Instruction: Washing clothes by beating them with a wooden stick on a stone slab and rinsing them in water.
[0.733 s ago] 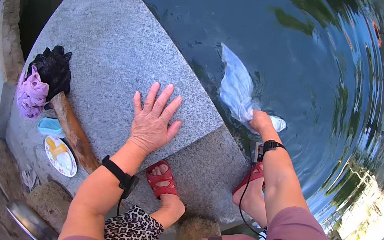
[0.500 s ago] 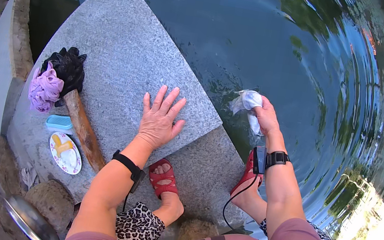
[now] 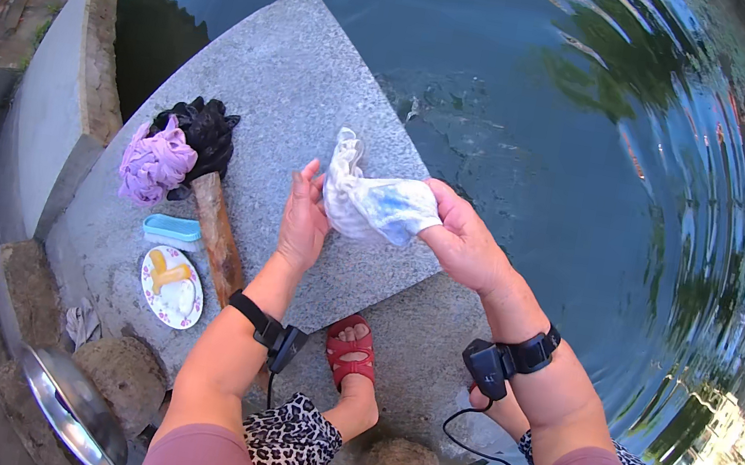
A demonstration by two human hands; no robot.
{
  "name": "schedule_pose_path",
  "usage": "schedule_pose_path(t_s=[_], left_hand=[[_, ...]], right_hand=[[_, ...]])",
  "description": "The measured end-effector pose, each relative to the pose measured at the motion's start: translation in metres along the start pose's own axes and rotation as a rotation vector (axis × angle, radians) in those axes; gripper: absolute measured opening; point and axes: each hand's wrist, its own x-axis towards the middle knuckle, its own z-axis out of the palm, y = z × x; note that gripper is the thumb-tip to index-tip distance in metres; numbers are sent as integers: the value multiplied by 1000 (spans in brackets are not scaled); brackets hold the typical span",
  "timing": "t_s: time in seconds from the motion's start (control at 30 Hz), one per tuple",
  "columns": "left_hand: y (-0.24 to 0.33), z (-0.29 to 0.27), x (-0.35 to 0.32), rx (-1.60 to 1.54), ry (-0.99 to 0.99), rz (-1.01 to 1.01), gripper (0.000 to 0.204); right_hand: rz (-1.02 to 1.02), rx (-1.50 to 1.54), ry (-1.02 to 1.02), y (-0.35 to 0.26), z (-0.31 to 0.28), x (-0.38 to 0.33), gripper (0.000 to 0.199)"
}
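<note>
A wet, crumpled white cloth [image 3: 368,200] with a blue patch hangs over the grey stone slab [image 3: 283,60]. Pinched between the thumb and fingers of my right hand [image 3: 469,244] is its right end. My left hand [image 3: 303,221] is raised at the cloth's left side, fingers loosely apart and not wrapped round it; whether it touches the cloth is hard to tell. Left of it lies a thick wooden stick [image 3: 220,232]. Beside the stick are a turquoise scrubbing brush [image 3: 172,229] and a flower-rimmed plate [image 3: 148,296] bearing a yellow piece and a white lump.
A lilac cloth [image 3: 158,162] and a black bundle [image 3: 204,137] are heaped on the slab's left. Water [image 3: 545,202] borders the slab beyond and to the right. A metal basin [image 3: 61,412] and rough stones [image 3: 117,377] sit at lower left; my red sandal [image 3: 350,352] rests on lower stone.
My right hand has brought the white cloth from the water leftward over the slab. My left hand has lifted off the stone and turned toward the cloth. The view has shifted.
</note>
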Motion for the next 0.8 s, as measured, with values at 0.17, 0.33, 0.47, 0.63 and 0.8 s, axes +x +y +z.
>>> schedule_pose_path(t_s=[0.17, 0.33, 0.47, 0.63, 0.8], left_hand=[[-10, 10, 10, 724, 224, 244, 62], [-33, 38, -18, 1245, 191, 608, 48], [-64, 19, -44, 1401, -3, 869, 30], [-76, 12, -36, 1394, -18, 909, 29], [-62, 13, -16, 1471, 30, 842, 20]], right_hand=[[-74, -514, 201, 81, 10, 38, 53], [-97, -187, 551, 113, 42, 40, 38], [-470, -891, 456, 143, 39, 7, 31], [-476, -1080, 423, 140, 34, 10, 31], [-295, -1158, 395, 123, 36, 32, 17]])
